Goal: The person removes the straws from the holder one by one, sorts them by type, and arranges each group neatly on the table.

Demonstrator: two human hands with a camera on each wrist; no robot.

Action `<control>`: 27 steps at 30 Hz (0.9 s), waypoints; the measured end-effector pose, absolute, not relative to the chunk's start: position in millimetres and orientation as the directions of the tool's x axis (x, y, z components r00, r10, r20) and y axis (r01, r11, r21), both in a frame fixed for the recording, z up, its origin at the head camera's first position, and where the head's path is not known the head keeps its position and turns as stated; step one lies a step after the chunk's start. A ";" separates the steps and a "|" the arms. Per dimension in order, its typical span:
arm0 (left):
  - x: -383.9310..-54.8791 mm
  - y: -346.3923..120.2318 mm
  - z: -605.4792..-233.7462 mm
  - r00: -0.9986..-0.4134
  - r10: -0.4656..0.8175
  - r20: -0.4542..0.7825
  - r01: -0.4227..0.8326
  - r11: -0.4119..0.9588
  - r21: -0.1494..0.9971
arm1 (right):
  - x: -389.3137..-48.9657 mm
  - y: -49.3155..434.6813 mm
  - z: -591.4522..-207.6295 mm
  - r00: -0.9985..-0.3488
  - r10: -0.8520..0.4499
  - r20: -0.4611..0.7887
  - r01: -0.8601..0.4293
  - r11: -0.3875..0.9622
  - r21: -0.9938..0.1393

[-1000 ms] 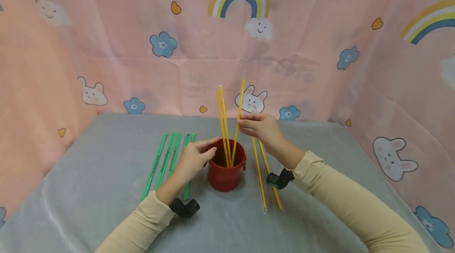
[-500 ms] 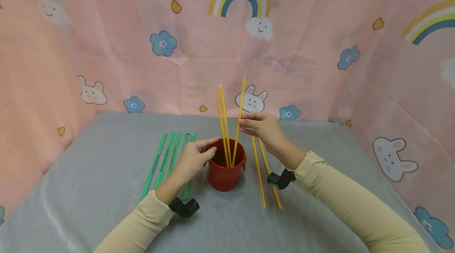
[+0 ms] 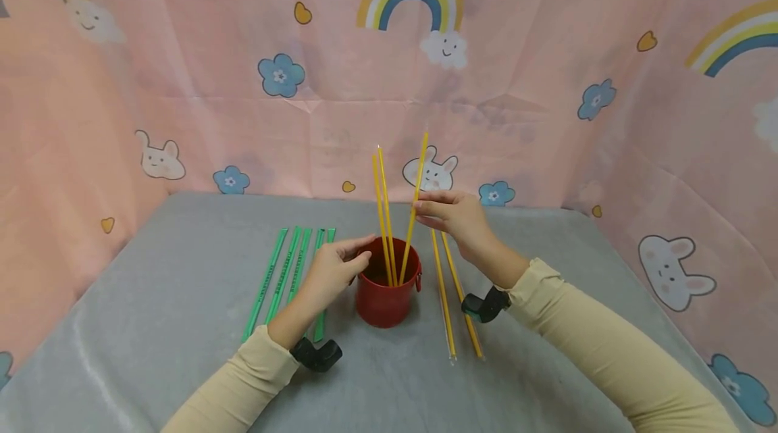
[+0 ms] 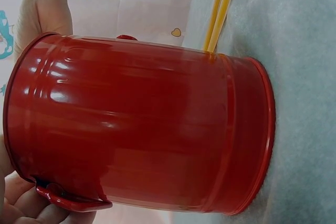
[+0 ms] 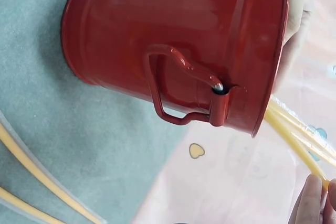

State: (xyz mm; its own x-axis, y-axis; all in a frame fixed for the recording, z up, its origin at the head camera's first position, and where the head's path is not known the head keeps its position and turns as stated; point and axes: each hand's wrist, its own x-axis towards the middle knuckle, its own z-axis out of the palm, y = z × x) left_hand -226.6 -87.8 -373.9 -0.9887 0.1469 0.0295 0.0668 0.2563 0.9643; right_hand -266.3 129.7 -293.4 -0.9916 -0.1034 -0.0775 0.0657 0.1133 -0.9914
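A red metal bucket (image 3: 384, 308) with small side handles stands upright on the grey cloth. My left hand (image 3: 328, 271) holds its left rim, thumb and fingers on either side; in the left wrist view, fingers (image 4: 39, 203) lie by a handle. Two yellow straws in clear wrappers (image 3: 385, 210) lean inside the bucket. A third yellow straw (image 3: 421, 169) tilts right, its lower end inside the bucket. My right hand (image 3: 456, 217) pinches this straw about mid-length, above the right rim. In the right wrist view, fingertips (image 5: 311, 203) press together on it.
Several green wrapped sticks (image 3: 282, 277) lie side by side left of the bucket, partly behind my left arm. Two more yellow wrapped straws (image 3: 444, 304) lie on the grey cloth (image 3: 200, 271) to the right. A pink printed curtain (image 3: 328, 115) encloses the back and sides.
My right hand has shifted slightly right, and the upper end of the pinched straw has tilted right with it. The left hand and the bucket stay in place.
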 end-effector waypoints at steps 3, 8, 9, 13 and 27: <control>-226.9 -88.1 -373.7 -0.989 0.144 0.031 0.067 0.252 0.965 | -268.6 130.6 -292.1 -0.992 -0.111 -0.067 0.054 0.115 -0.992; -227.4 -89.4 -372.7 -0.989 0.143 0.032 0.066 0.243 0.968 | -270.7 128.6 -287.9 -0.991 -0.116 -0.062 0.048 0.121 -0.992; -227.8 -89.7 -372.5 -0.989 0.142 0.030 0.064 0.243 0.968 | -271.0 127.7 -286.8 -0.991 -0.118 -0.060 0.045 0.121 -0.992; -228.3 -90.5 -371.2 -0.990 0.137 0.033 0.068 0.254 0.965 | -271.4 125.0 -282.8 -0.991 -0.128 -0.039 0.025 0.110 -0.994; -227.0 -88.2 -374.9 -0.988 0.149 0.037 0.072 0.239 0.968 | -267.6 126.6 -279.8 -0.993 -0.104 -0.054 0.046 0.086 -0.995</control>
